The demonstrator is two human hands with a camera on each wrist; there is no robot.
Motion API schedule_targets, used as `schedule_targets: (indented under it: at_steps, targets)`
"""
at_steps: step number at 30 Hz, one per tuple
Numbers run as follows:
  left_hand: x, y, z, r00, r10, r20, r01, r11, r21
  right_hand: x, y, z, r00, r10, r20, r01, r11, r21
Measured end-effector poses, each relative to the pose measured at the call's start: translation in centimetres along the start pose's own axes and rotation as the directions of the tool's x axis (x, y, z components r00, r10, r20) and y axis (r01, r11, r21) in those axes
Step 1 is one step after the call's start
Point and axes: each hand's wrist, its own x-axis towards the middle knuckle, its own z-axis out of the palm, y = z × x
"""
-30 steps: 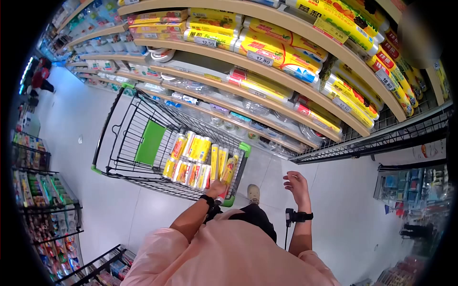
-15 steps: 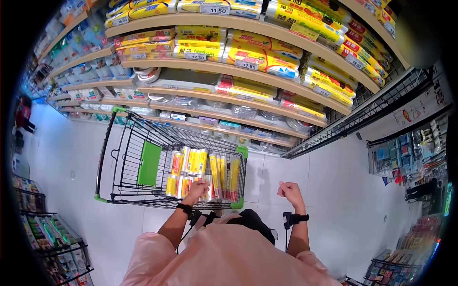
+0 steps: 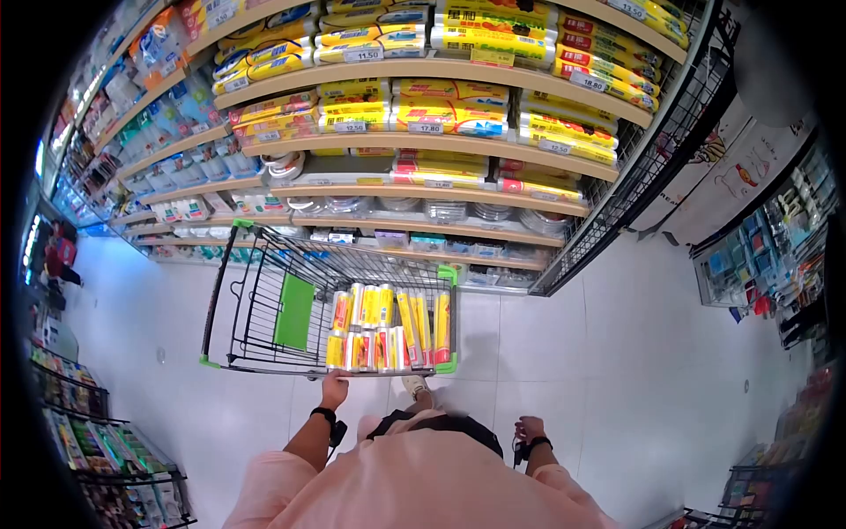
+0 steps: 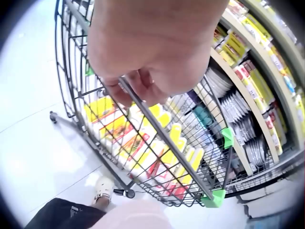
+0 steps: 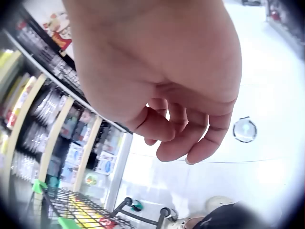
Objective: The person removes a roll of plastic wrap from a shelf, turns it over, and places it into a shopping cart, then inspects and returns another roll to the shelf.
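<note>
Stocked shelves flank the cart, whose front end holds yellow rolls. Left hand grips its near rim; right hand hangs loosely, holding nothing. Even force should keep rolls settled.

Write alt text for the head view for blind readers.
A person's left hand grips the near side of a shopping cart holding yellow, red and white packages. The right hand hangs empty; beyond the cart stand store shelves with yellow goods and price tags.
</note>
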Motion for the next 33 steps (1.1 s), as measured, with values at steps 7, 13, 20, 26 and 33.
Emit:
schedule_targets:
  at_steps: [7, 13, 20, 26, 33]
  targets:
    - [-6.8, -0.4, -2.8, 0.891, -0.4, 0.213, 0.437, 0.884, -0.167, -1.1, 11.3, -2.3, 0.97, 0.239, 0.051, -0.244, 0.958, 0.148]
    - [-10.2, -1.5, -6.0, 0.776, -0.545, 0.316, 0.62, 0.75, -0.229, 1.4, 10.2, 0.4, 0.956, 0.102, 0.277, -0.167, 0.96, 0.224]
    - [-7.0, -3.9, -12.4, 0.999, 0.002, -0.033, 0.017, 0.812, 0.584, -3.6, 1.8, 12.7, 0.902, -0.335, 0.272, 0.391, 0.9, -0.191]
    - [-0.2, -5.9, -20.0, 0.973, 0.179, 0.144, -0.222, 0.578, 0.785, -5.3, 1.4, 25.6, 0.687, -0.632, 0.357, 0.72, 0.658, -0.221]
    - [2.1, -11.1, -23.9, 0.935, 0.176, 0.309, -0.346, 0.653, 0.674, -13.6, 6.0, 35.7, 0.817, -0.462, 0.346, 0.567, 0.754, -0.332]
